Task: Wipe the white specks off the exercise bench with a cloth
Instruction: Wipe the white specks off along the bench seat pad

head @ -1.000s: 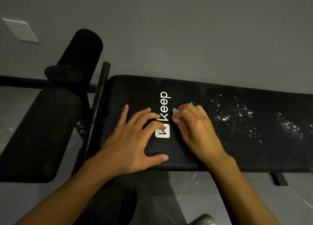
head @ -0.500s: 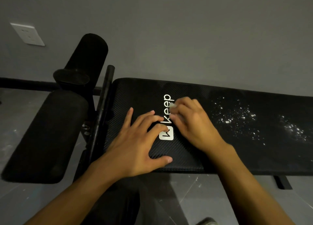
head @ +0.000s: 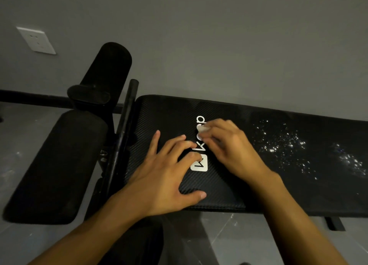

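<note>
The black exercise bench (head: 229, 193) runs across the view, with a white "keep" logo (head: 199, 159) near its left end. My right hand (head: 231, 147) covers part of the logo and grips a small white cloth (head: 202, 128), of which only a bit shows at the fingertips. My left hand (head: 167, 175) rests on the bench left of the logo, fingers spread, thumb near the front edge. White specks (head: 282, 143) lie scattered on the bench to the right of my right hand, with a second patch of specks (head: 352, 161) near the frame's right edge.
Black foam roller pads (head: 57, 165) and a black bar (head: 123, 129) stand at the bench's left end. A grey wall with a white socket (head: 36, 40) is behind. Grey tiled floor (head: 229, 242) lies below, and a bench foot (head: 335, 224) shows at lower right.
My right hand with the cloth has slid a little away from me along the logo. My left hand has stayed in place on the bench.
</note>
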Tool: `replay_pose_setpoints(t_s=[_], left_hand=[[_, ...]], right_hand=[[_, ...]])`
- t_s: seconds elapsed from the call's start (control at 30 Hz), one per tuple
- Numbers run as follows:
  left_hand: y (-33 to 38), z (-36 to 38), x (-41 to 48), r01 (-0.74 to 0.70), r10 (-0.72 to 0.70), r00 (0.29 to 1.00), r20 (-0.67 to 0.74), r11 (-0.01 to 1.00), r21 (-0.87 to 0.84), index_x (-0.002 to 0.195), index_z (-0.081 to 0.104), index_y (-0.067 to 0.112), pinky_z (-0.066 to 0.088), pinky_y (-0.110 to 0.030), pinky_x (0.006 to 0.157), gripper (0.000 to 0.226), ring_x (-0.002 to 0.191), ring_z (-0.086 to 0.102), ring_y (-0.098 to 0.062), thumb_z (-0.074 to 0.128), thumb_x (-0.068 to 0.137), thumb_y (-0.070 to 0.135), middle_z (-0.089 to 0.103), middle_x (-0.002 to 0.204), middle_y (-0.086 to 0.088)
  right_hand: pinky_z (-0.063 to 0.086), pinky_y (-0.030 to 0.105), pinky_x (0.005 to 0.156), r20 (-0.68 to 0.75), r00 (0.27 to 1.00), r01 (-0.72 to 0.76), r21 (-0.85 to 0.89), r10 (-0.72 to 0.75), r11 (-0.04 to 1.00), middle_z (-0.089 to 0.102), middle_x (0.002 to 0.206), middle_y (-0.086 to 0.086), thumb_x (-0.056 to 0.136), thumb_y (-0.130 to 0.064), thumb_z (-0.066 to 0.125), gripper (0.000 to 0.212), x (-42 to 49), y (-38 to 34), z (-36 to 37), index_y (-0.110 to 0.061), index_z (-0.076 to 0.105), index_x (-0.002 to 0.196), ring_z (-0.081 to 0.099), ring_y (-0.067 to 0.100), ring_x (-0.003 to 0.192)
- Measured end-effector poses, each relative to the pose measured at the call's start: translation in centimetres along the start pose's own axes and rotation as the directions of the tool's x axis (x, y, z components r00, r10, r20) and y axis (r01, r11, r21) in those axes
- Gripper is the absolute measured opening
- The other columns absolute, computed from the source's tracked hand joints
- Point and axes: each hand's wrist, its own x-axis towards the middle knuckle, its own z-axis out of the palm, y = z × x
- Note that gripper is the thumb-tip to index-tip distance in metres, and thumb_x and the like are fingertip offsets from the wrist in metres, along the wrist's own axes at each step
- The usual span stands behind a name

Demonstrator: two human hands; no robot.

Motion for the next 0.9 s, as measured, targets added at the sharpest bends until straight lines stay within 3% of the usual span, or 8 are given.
replay_pose_setpoints(t_s=[0.1, 0.2, 0.4, 0.5, 0.6, 0.7, 0.8, 0.9], left_hand=[[0.0, 0.0, 0.1, -0.005, 0.005, 1.000, -0.004, 1.000, -0.001, 0.138, 0.046, 0.034, 0.007, -0.064, 0.121, 0.077, 0.151, 0.018, -0.014, 0.048, 0.077, 0.082, 0.035, 0.151, 0.011], [-0.1, 0.1, 0.0, -0.006, 0.006, 1.000, -0.001, 1.000, -0.017, 0.137, 0.047, 0.034, 0.007, -0.064, 0.121, 0.076, 0.151, 0.019, -0.014, 0.049, 0.077, 0.081, 0.035, 0.150, 0.011], [0.2, 0.0, -0.1, 0.004, -0.004, 1.000, 0.008, 1.000, 0.009, 0.139, 0.044, 0.034, 0.004, -0.062, 0.121, 0.078, 0.152, 0.013, -0.013, 0.047, 0.078, 0.082, 0.032, 0.152, 0.011], [0.3, -0.1, -0.1, -0.006, 0.005, 1.000, 0.020, 1.000, 0.017, 0.140, 0.044, 0.034, 0.004, -0.062, 0.121, 0.077, 0.152, 0.013, -0.013, 0.047, 0.079, 0.081, 0.031, 0.153, 0.011], [0.3, -0.2, -0.2, 0.006, -0.006, 1.000, 0.021, 0.999, 0.035, 0.141, 0.041, 0.036, 0.003, -0.060, 0.122, 0.076, 0.153, 0.011, -0.011, 0.045, 0.080, 0.082, 0.030, 0.154, 0.012], [0.3, -0.2, -0.1, 0.011, -0.012, 0.999, 0.032, 0.999, 0.039, 0.141, 0.039, 0.036, 0.001, -0.059, 0.122, 0.077, 0.153, 0.010, -0.011, 0.044, 0.080, 0.083, 0.028, 0.155, 0.013], [0.2, -0.2, -0.1, 0.014, -0.015, 0.999, 0.030, 0.999, 0.031, 0.141, 0.038, 0.038, 0.001, -0.059, 0.123, 0.076, 0.152, 0.011, -0.012, 0.044, 0.080, 0.082, 0.029, 0.154, 0.012], [0.2, -0.1, 0.0, 0.013, -0.013, 1.000, 0.015, 1.000, 0.008, 0.139, 0.042, 0.038, 0.002, -0.059, 0.123, 0.073, 0.152, 0.016, -0.012, 0.047, 0.079, 0.081, 0.032, 0.153, 0.013]], right_hand=[[0.045, 0.031, 0.084, -0.095, 0.993, -0.086, -0.101, 0.077, 0.991, 0.067, 0.108, 0.002, 0.097, -0.018, 0.062, 0.013, 1.8, 2.5, -0.1, -0.014, 0.074, 0.102, 0.059, 0.025, 0.090], [0.041, 0.027, 0.085, -0.164, 0.971, -0.195, -0.119, 0.174, 0.974, 0.068, 0.105, 0.002, 0.096, -0.016, 0.064, 0.012, 3.1, 3.4, 0.1, -0.013, 0.074, 0.102, 0.058, 0.026, 0.090], [0.043, 0.026, 0.087, -0.015, 1.000, -0.010, -0.014, 0.010, 1.000, 0.066, 0.113, -0.002, 0.097, -0.022, 0.058, 0.017, -0.9, -0.5, 0.0, -0.015, 0.072, 0.104, 0.054, 0.013, 0.094], [0.048, 0.038, 0.088, -0.098, 0.986, -0.141, -0.096, 0.131, 0.985, 0.067, 0.105, 0.005, 0.100, -0.020, 0.058, 0.018, 3.8, 2.2, 0.6, -0.011, 0.073, 0.103, 0.060, 0.027, 0.094], [0.046, 0.034, 0.091, -0.160, 0.955, -0.264, -0.082, 0.248, 0.961, 0.068, 0.113, 0.010, 0.098, -0.014, 0.059, 0.021, 8.4, 2.6, 1.9, -0.008, 0.074, 0.112, 0.061, 0.032, 0.106], [0.040, 0.028, 0.093, -0.083, 0.981, -0.186, -0.114, 0.177, 0.976, 0.065, 0.122, 0.007, 0.100, -0.013, 0.056, 0.026, 7.6, 0.3, 2.4, -0.012, 0.070, 0.122, 0.054, 0.026, 0.110], [0.048, 0.033, 0.088, -0.039, 0.998, -0.061, -0.099, 0.058, 0.993, 0.064, 0.121, 0.005, 0.099, -0.013, 0.057, 0.026, 2.7, -1.8, 1.4, -0.014, 0.069, 0.123, 0.054, 0.024, 0.103], [0.050, 0.032, 0.085, -0.092, 0.989, -0.121, -0.081, 0.114, 0.989, 0.063, 0.120, 0.001, 0.099, -0.018, 0.059, 0.025, -3.2, -2.4, 0.8, -0.015, 0.068, 0.122, 0.053, 0.020, 0.099]])
